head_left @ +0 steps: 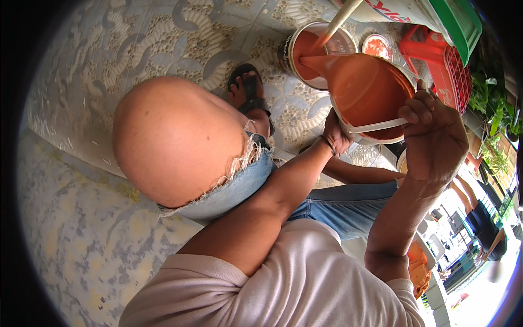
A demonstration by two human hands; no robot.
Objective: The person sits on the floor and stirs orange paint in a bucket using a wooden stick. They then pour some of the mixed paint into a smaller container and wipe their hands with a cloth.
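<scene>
While it hangs tipped over the can, the bucket [357, 76] lies nearly sideways, mouth toward the wearer, presumably so that its edge serves as a spout.

Item: orange paint [309, 62], 1 stream, running from bucket into can.
Item: can [344, 46], on the patterned floor [163, 49], directly under the stream, apparently to catch it.
Item: stick [340, 19], leaning in the can, likely parked there for stirring.
Item: left hand [339, 132], half-curled against the bucket's near outer wall and holding it, probably to bear weight; fingertips hidden.
Item: right hand [435, 122], fingers folded in on the pale handle [378, 126] beside the rim, seemingly to govern the tilt.
Adjacent: 1 orange-smeared disc [377, 46], near the can; 1 red crate [430, 60], beyond it.
</scene>
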